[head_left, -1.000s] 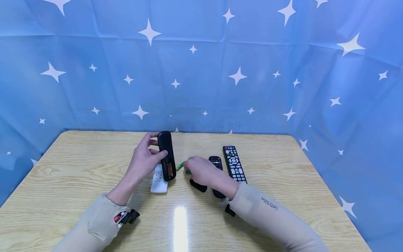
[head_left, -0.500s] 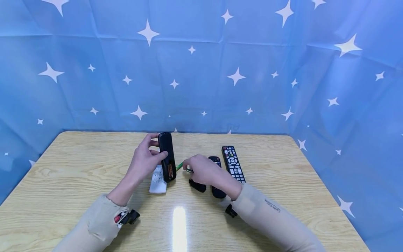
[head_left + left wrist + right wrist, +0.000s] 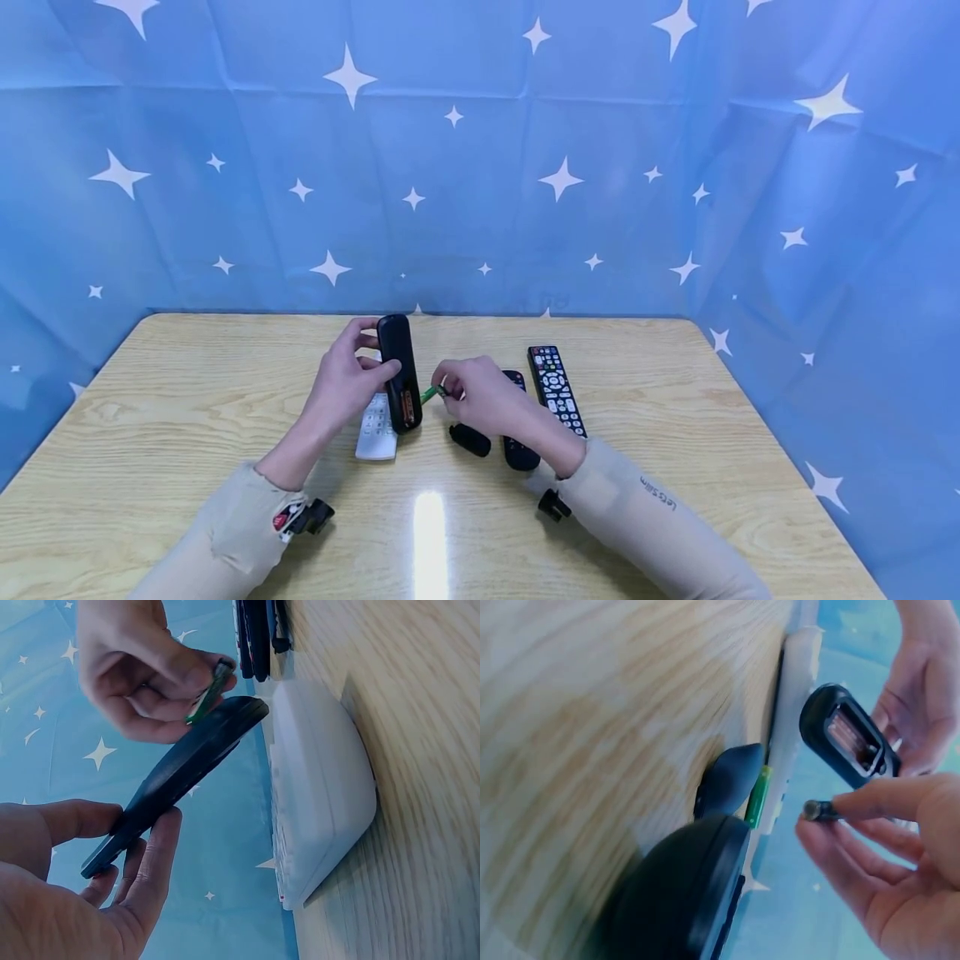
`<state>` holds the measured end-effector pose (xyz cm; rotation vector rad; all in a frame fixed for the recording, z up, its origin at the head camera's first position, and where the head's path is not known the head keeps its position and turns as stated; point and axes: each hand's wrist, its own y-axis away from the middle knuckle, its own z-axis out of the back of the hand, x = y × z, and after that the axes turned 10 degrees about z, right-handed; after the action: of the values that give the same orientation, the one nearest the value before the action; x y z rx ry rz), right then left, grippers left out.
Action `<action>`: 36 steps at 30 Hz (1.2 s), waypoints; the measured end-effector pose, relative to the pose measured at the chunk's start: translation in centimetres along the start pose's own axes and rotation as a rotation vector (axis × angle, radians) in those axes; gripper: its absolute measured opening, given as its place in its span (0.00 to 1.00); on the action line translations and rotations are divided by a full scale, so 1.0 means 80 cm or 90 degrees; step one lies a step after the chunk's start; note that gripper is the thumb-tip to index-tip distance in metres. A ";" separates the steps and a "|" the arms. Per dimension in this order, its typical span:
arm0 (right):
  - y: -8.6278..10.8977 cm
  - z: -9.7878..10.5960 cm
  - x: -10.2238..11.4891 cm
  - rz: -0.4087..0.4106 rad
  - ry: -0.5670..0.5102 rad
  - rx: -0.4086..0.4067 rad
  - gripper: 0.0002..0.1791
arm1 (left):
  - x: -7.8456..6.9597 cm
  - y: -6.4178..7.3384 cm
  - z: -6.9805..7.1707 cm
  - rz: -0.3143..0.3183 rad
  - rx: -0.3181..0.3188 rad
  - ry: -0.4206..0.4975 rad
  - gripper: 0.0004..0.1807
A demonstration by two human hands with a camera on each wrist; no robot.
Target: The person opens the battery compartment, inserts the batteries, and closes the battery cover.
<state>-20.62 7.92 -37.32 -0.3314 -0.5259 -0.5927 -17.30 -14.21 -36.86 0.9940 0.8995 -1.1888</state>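
My left hand [image 3: 348, 372] holds a black remote control [image 3: 397, 367] tilted above the table, fingers on one side and thumb on the other. Its battery compartment is uncovered at the lower end, and a copper-coloured battery [image 3: 407, 407] lies inside. My right hand [image 3: 483, 396] pinches a small green-and-dark battery [image 3: 210, 691] between thumb and fingertips, close to the remote's lower end but apart from it in the right wrist view. Another green battery [image 3: 759, 796] lies on the table, beside a loose black battery cover [image 3: 731, 780].
A white remote [image 3: 377, 433] lies partly beneath the held one. Two black remotes, one shorter [image 3: 519, 454] and one longer [image 3: 557, 387], lie to the right, the shorter partly hidden by my right arm. A blue starred curtain [image 3: 480, 167] hangs behind the wooden table [image 3: 225, 400].
My right hand has picked up a battery from the table and raised it slightly, away from me and toward the remote. My left hand keeps the remote almost still.
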 end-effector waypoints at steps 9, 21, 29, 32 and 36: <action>-0.001 -0.004 0.011 0.029 -0.050 -0.089 0.10 | -0.002 0.000 -0.002 0.001 0.009 0.011 0.33; -0.003 -0.012 0.018 0.061 -0.057 -0.141 0.08 | -0.003 0.002 -0.003 -0.004 0.023 0.041 0.32; -0.003 -0.013 0.019 0.076 -0.044 -0.135 0.08 | -0.004 0.002 -0.004 -0.008 0.032 0.055 0.31; -0.003 -0.014 0.018 0.078 -0.032 -0.127 0.08 | -0.004 0.002 -0.004 -0.006 0.033 0.055 0.31; -0.004 -0.016 0.016 0.086 -0.013 -0.119 0.08 | -0.004 0.002 -0.004 -0.004 0.035 0.059 0.32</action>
<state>-19.43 6.58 -37.62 -0.5471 -0.4652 -0.5094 -17.21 -13.77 -36.61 1.0991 0.9474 -1.1851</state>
